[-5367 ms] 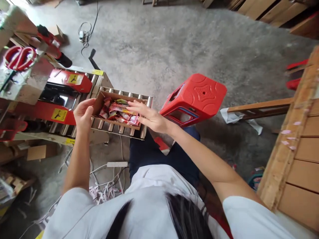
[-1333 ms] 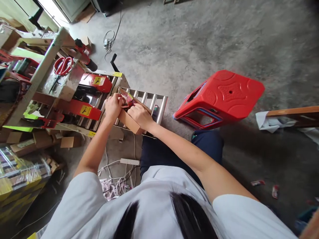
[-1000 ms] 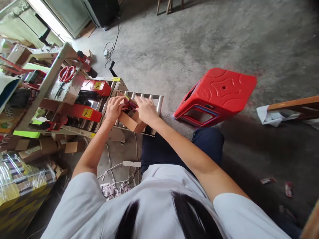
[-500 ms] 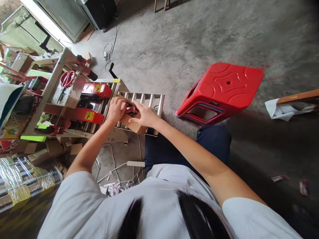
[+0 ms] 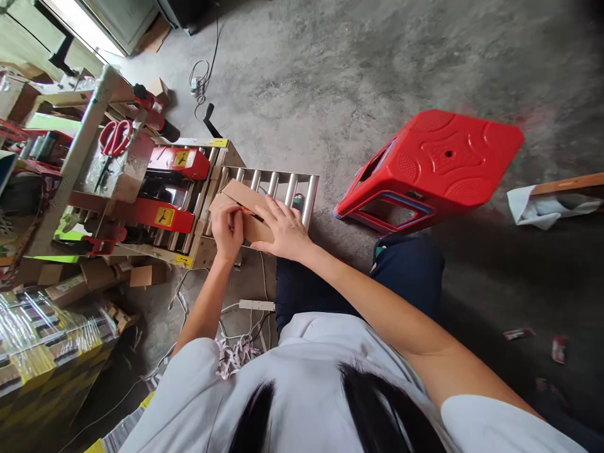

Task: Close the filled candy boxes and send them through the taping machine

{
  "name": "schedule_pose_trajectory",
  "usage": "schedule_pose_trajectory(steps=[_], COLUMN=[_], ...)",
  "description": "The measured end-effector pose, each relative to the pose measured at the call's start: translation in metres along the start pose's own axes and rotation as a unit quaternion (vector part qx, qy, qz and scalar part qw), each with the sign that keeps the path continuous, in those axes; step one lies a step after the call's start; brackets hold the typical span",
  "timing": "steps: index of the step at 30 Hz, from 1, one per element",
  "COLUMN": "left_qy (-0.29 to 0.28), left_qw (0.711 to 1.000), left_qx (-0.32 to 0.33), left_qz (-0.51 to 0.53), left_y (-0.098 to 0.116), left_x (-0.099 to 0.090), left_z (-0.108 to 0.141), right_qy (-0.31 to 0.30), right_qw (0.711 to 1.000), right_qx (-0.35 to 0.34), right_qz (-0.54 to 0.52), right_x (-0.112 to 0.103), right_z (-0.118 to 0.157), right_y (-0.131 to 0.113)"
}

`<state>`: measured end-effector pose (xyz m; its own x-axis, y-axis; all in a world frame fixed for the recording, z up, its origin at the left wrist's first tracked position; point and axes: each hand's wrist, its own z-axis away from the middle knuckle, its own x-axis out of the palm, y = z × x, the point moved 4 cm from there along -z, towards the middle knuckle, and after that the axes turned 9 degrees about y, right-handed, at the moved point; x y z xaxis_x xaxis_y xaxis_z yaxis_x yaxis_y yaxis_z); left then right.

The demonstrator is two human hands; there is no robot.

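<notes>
A small brown cardboard box (image 5: 243, 194) rests on the metal roller conveyor (image 5: 291, 186) in front of me, its top flaps nearly meeting over a narrow dark gap. At the box's left end, my left hand (image 5: 227, 229) is closed on it with bent fingers. My right hand (image 5: 287, 234) grips the right end, thumb along the near side and fingers reaching over the top. Both hands cover parts of the box, and what lies inside is mostly hidden.
Left of the rollers stands a machine with red side guards (image 5: 175, 217) and red-handled scissors (image 5: 116, 138) on top. A red plastic stool (image 5: 448, 154) stands to the right. Cables and a power strip (image 5: 257, 305) lie below, near cardboard boxes (image 5: 99, 277).
The flaps have folded down over the red item that showed inside the box. My right hand has shifted slightly right with its fingers over the top; my left hand has moved slightly nearer to me.
</notes>
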<state>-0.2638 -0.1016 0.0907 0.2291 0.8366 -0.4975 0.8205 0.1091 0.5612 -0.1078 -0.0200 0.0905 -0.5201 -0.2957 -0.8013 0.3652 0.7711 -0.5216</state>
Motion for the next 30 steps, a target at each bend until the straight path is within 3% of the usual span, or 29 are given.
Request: schedule_pose_trajectory(steps=[5, 9, 13, 16, 19, 21, 23, 25, 28, 30], left_qy=[-0.163, -0.206, -0.152, -0.038, 0.067, 0.015, -0.109, -0.199, -0.213, -0.195], left_qw=[0.983, 0.963, 0.977, 0.998, 0.997, 0.997, 0.986, 0.967, 0.960, 0.964], left_qx=[0.057, 0.084, 0.087, 0.050, 0.034, 0.067, 0.123, 0.158, 0.145, 0.122], left_qz=[-0.060, -0.150, -0.122, -0.031, 0.018, 0.027, 0.017, -0.026, -0.113, -0.134], left_y=[0.007, 0.003, 0.003, 0.009, 0.024, 0.040, 0.056, 0.065, 0.061, 0.047], left_x=[-0.005, -0.002, 0.002, -0.006, -0.019, -0.017, -0.004, 0.011, 0.032, 0.042], left_z=[0.014, 0.006, 0.010, 0.022, 0.036, 0.043, 0.050, 0.055, 0.054, 0.046], right_qy=[-0.042, -0.025, -0.012, -0.009, -0.020, -0.036, -0.067, -0.084, -0.019, 0.027], right_qw=[0.998, 1.000, 0.999, 0.999, 1.000, 0.999, 0.992, 0.964, 0.895, 0.875], right_qx=[0.011, -0.010, -0.032, -0.021, -0.002, -0.001, -0.008, 0.004, 0.089, 0.144], right_qz=[-0.044, 0.008, 0.038, 0.035, 0.011, -0.025, -0.109, -0.254, -0.437, -0.462], right_x=[-0.005, 0.002, 0.007, 0.006, 0.003, 0.001, -0.001, -0.004, -0.013, -0.017], right_z=[-0.004, 0.000, 0.003, 0.004, 0.001, -0.006, -0.013, -0.016, -0.003, 0.021], right_y=[-0.004, -0.009, -0.007, -0.008, -0.010, -0.006, 0.004, 0.020, 0.054, 0.076])
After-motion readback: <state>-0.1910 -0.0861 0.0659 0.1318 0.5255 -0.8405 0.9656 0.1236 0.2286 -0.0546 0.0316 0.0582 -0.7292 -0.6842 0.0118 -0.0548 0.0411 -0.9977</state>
